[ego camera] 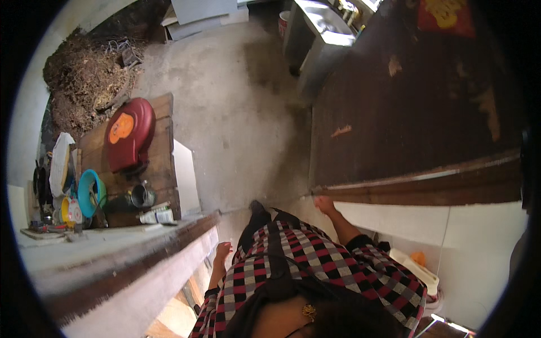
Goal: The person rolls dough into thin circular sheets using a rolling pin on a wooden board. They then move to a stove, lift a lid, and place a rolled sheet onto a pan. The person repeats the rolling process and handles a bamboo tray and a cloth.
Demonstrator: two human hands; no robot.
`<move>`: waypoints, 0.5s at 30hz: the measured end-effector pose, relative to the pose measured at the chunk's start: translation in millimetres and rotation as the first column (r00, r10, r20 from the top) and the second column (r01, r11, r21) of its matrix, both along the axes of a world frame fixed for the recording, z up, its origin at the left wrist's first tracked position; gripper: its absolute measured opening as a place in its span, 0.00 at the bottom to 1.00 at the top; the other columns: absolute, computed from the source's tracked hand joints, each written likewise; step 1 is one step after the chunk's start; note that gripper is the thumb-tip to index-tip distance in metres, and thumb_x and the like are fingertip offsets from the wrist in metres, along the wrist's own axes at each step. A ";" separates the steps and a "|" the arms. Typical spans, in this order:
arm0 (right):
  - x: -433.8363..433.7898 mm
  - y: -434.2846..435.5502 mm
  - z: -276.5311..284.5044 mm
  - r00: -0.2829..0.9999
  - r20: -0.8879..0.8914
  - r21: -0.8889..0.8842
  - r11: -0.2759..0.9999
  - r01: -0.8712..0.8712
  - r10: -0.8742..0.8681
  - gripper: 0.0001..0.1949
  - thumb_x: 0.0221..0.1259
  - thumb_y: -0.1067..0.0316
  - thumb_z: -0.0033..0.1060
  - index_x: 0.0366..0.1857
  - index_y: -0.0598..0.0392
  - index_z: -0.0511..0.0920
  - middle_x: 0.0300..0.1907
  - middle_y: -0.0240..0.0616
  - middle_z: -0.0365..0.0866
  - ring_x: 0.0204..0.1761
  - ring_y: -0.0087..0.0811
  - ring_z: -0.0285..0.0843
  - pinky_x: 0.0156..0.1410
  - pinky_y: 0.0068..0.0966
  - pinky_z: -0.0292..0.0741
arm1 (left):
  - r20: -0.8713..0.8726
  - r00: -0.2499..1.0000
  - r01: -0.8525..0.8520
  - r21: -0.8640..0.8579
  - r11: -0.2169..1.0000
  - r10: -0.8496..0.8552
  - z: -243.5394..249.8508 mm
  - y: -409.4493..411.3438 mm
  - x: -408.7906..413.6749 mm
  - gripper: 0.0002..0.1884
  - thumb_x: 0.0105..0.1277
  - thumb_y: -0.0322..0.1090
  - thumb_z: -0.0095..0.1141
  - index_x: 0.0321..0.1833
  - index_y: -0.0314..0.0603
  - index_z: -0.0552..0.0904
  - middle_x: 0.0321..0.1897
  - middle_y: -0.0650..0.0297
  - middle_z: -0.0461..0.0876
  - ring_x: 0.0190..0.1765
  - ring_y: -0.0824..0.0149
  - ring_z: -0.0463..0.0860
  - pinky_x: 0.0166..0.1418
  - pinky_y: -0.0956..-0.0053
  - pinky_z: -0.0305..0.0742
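My left hand point(224, 250) hangs low beside my checked coat, below the worn edge of a ledge point(169, 241); it holds nothing that I can make out, its fingers partly curled. My right hand point(324, 204) is near the lower left corner of a dark brown wooden door point(405, 139), with the fingers curled; whether it touches the door's edge, I cannot tell. To the left, a wooden table point(162, 135) bears a red plastic stool point(137, 135) with an orange patch, a turquoise basin point(84, 190) and a metal mug point(143, 195).
A concrete floor point(219, 110) runs ahead between the table and the door. A metal sink point(325, 21) stands beyond, near a bucket point(284, 23). At the far left lies a heap of dry brush point(84, 80). A pale cabinet point(207, 12) stands at the back.
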State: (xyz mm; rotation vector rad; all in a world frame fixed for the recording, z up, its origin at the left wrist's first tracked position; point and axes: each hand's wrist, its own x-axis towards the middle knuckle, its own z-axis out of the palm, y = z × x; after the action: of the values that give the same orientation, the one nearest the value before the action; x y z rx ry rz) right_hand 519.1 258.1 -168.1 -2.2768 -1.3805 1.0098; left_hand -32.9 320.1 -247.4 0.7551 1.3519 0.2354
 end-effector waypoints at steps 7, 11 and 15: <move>37.8 20.9 -13.7 0.921 0.071 -0.538 0.792 -0.288 0.384 0.14 0.61 0.60 0.50 0.23 0.56 0.81 0.25 0.44 0.79 0.29 0.41 0.76 0.37 0.40 0.74 | -0.153 0.981 0.170 0.360 0.917 -0.122 24.2 166.9 62.2 0.13 0.62 0.37 0.49 0.39 0.34 0.81 0.31 0.52 0.83 0.33 0.57 0.83 0.40 0.66 0.78; 58.7 108.1 -18.4 0.882 0.071 -0.576 0.741 -0.344 0.465 0.14 0.59 0.60 0.51 0.24 0.57 0.82 0.27 0.46 0.81 0.29 0.42 0.78 0.36 0.39 0.75 | -0.297 0.951 0.231 0.485 0.844 -0.089 55.6 240.3 90.4 0.14 0.62 0.37 0.48 0.41 0.36 0.82 0.31 0.52 0.83 0.35 0.57 0.83 0.43 0.68 0.77; 116.6 232.8 -50.9 0.991 0.065 -0.432 0.898 -0.081 0.120 0.16 0.58 0.57 0.50 0.22 0.57 0.82 0.23 0.43 0.82 0.27 0.39 0.81 0.34 0.34 0.77 | -0.279 0.960 0.152 0.502 0.851 -0.007 66.7 304.8 133.0 0.14 0.63 0.35 0.47 0.45 0.37 0.82 0.33 0.54 0.84 0.36 0.62 0.84 0.43 0.70 0.77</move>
State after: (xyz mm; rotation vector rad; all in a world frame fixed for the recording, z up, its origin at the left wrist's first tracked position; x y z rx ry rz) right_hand 635.7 490.9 -219.1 -2.6104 -1.4386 1.3784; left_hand 100.1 624.9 -180.7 1.3383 1.5259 0.4579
